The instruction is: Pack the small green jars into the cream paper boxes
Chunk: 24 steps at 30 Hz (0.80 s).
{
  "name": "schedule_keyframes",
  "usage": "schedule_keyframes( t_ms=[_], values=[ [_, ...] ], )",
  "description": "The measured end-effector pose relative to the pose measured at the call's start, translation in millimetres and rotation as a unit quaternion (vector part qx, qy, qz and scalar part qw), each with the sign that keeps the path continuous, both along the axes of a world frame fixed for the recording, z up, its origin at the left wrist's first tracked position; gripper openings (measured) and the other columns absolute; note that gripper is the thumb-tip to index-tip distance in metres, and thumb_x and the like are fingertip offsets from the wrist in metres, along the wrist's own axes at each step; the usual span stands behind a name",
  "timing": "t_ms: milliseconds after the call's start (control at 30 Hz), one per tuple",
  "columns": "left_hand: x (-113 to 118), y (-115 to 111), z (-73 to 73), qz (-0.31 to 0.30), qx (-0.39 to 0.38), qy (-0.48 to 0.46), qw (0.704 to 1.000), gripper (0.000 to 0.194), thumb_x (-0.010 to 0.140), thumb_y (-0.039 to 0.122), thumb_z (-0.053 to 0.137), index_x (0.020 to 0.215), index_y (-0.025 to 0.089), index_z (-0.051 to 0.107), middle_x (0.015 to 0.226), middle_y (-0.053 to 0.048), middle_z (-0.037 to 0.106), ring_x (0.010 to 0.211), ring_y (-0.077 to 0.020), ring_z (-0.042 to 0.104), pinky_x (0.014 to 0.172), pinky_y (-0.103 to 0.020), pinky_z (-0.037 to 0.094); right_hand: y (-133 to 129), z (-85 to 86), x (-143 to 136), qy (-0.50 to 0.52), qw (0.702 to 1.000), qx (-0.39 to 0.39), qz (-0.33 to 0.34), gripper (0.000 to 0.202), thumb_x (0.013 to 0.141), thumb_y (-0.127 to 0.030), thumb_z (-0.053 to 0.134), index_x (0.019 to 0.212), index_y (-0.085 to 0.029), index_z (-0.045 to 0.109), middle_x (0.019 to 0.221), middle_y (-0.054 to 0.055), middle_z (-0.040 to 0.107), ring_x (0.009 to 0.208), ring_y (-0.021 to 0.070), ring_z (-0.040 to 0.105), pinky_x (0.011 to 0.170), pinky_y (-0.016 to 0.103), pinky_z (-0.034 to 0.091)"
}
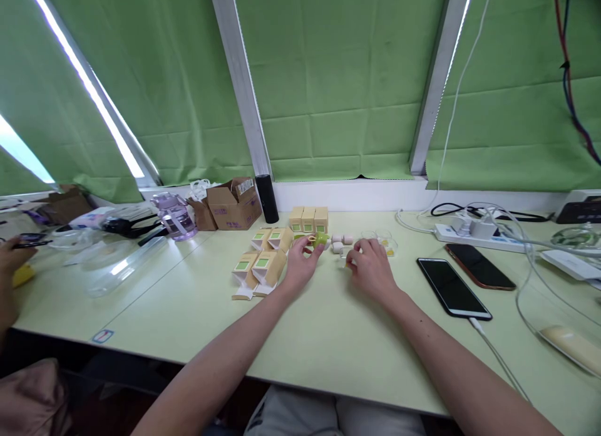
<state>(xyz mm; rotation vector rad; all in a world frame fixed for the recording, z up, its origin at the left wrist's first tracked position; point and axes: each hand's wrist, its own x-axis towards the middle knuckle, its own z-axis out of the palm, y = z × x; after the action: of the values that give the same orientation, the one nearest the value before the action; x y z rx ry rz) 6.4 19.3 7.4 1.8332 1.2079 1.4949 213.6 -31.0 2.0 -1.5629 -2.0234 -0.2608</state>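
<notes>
My left hand (302, 260) is closed, thumb and fingers around a small green item (321, 239) with a yellowish loop by the fingertips. My right hand (370, 265) has its fingers pinched together at a small whitish piece (344, 255), too small to name. Between the two hands lie small pale pink and white cylinders (342, 240). Just behind the right hand is a clear plastic tray (387, 240) with yellow bits in it. Left of my left hand, several open small tan boxes (267, 268) with green labels stand in two rows; closed ones (308, 220) line up behind.
A cardboard box (233, 204), a black cylinder (267, 198) and a purple bottle (174, 217) stand at the back left. Two phones (453, 289) and a power strip (486, 237) with cables lie to the right. Another person's hand (8, 260) shows at the left edge.
</notes>
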Motion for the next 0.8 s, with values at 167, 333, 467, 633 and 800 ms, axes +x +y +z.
schedule_keyframes(
  t_ms=[167, 333, 467, 633, 800],
  values=[
    [0, 0, 1.5, -0.003, 0.003, 0.002, 1.0, 0.044, 0.09, 0.058, 0.068, 0.104, 0.017, 0.075, 0.111, -0.013, 0.075, 0.102, -0.024, 0.068, 0.084, -0.034, 0.056, -11, -0.9, -19, 0.003, 0.996, -0.027, 0.088, 0.017, 0.085, -0.008, 0.064, 0.088, -0.022, 0.073, 0.111, 0.012, 0.063, 0.11, 0.0301, 0.05, 0.092, 0.042, 0.043],
    [0, -1, 2.7, -0.018, -0.023, -0.017, 0.999, 0.05, 0.09, 0.065, 0.064, 0.1, 0.017, 0.074, 0.103, -0.011, 0.076, 0.096, -0.0234, 0.068, 0.083, -0.033, 0.054, -10, -6.0, -19, 0.1, 0.988, -0.077, 0.093, 0.03, 0.08, -0.011, 0.07, 0.108, -0.021, 0.066, 0.117, 0.01, 0.064, 0.112, 0.0282, 0.055, 0.095, 0.041, 0.047],
    [1, -2, 5.6, -0.026, -0.055, -0.039, 0.997, 0.053, 0.087, 0.07, 0.064, 0.092, 0.018, 0.073, 0.095, -0.008, 0.075, 0.089, -0.0222, 0.068, 0.078, -0.031, 0.052, -2, -13.3, -15, 0.211, 0.966, -0.129, 0.069, 0.055, 0.078, -0.017, 0.074, 0.13, -0.023, 0.057, 0.13, 0.011, 0.066, 0.12, 0.0283, 0.06, 0.096, 0.04, 0.05],
    [1, 0, 6.9, -0.022, -0.079, -0.052, 0.995, 0.061, 0.083, 0.078, 0.061, 0.083, 0.018, 0.07, 0.079, -0.003, 0.07, 0.074, -0.0191, 0.062, 0.07, -0.03, 0.049, 5, -22.3, -16, 0.255, 0.948, -0.176, 0.073, 0.053, 0.076, -0.018, 0.075, 0.126, -0.024, 0.06, 0.129, 0.01, 0.071, 0.121, 0.0288, 0.065, 0.104, 0.044, 0.048],
    [0, 2, 4.1, -0.028, -0.1, -0.065, 0.992, 0.062, 0.083, 0.08, 0.06, 0.081, 0.019, 0.07, 0.078, -0.003, 0.069, 0.072, -0.0185, 0.061, 0.07, -0.03, 0.05, 5, -21.7, -15, 0.304, 0.932, -0.175, 0.092, 0.045, 0.076, -0.019, 0.074, 0.119, -0.024, 0.063, 0.123, 0.008, 0.073, 0.119, 0.0278, 0.065, 0.104, 0.045, 0.047]
  ],
)
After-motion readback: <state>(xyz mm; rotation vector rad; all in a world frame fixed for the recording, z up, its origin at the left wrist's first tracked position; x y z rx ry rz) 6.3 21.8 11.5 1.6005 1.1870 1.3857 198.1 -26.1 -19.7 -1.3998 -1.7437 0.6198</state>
